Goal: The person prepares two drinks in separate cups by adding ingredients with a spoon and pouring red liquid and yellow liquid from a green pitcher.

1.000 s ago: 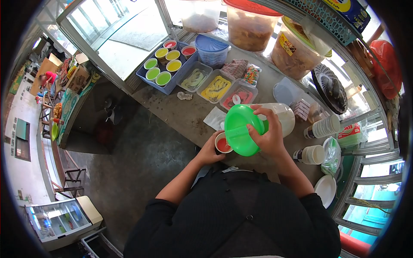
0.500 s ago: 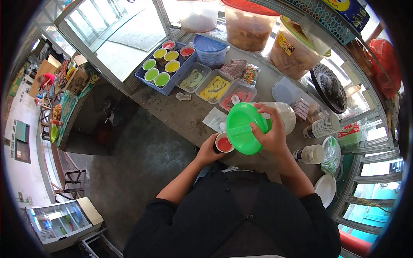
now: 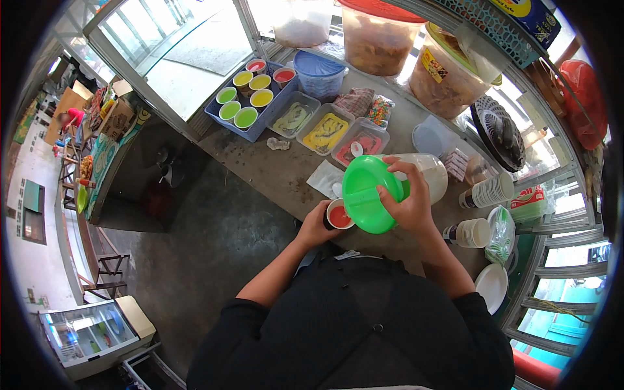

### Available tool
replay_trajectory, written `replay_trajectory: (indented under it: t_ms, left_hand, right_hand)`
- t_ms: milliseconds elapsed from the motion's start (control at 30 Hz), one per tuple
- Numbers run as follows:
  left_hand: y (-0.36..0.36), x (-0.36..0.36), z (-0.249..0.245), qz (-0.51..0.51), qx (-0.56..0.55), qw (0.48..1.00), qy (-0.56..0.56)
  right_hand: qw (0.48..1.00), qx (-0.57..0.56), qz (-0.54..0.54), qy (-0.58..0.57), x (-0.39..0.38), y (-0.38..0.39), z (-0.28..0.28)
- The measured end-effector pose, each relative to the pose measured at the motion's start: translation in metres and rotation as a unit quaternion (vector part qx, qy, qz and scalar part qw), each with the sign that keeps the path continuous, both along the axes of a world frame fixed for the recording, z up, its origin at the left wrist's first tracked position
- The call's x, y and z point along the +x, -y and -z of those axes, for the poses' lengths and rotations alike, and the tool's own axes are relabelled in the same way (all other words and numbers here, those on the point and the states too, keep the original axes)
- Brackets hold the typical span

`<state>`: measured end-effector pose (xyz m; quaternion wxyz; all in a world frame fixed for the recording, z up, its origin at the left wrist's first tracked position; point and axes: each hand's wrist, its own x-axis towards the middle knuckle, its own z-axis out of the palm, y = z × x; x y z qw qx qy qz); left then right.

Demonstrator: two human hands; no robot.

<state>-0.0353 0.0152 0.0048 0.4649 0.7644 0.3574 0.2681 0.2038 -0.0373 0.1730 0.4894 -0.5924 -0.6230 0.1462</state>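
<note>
My left hand (image 3: 315,226) is wrapped round a paper cup (image 3: 339,216) with red liquid in it, held upright near the counter's front edge. In my right hand (image 3: 411,201) is a pitcher with a green lid (image 3: 365,195) and a cloudy clear body (image 3: 430,179). The pitcher lies tilted, its lid end right beside the cup's rim. What passes between lid and cup is too small to tell for sure. Just beyond are a white napkin (image 3: 324,179) and a tub of pink paste (image 3: 368,147) with a white spoon (image 3: 356,149) in it.
A blue basket (image 3: 250,133) holds several cups of green, yellow and red liquid. Tubs of yellow paste (image 3: 325,134) and pale green paste (image 3: 294,118) stand beside it. Stacked paper cups (image 3: 471,233) lie at right. Large lidded containers (image 3: 379,36) line the back.
Almost nothing differs. The liquid in the cup looks slightly disturbed near the pitcher, and the view has shifted a touch. Both hands keep their hold.
</note>
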Motion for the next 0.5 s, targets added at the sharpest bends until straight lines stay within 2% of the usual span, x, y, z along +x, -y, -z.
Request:
replay_trajectory:
  t_ms: [500]
  left_hand:
    - [0.0001,0.0002,0.0024,-0.003,0.011,1.0,-0.005]
  right_hand:
    - [1.0,0.004,0.0,0.004,-0.0007,0.0008,-0.0011]
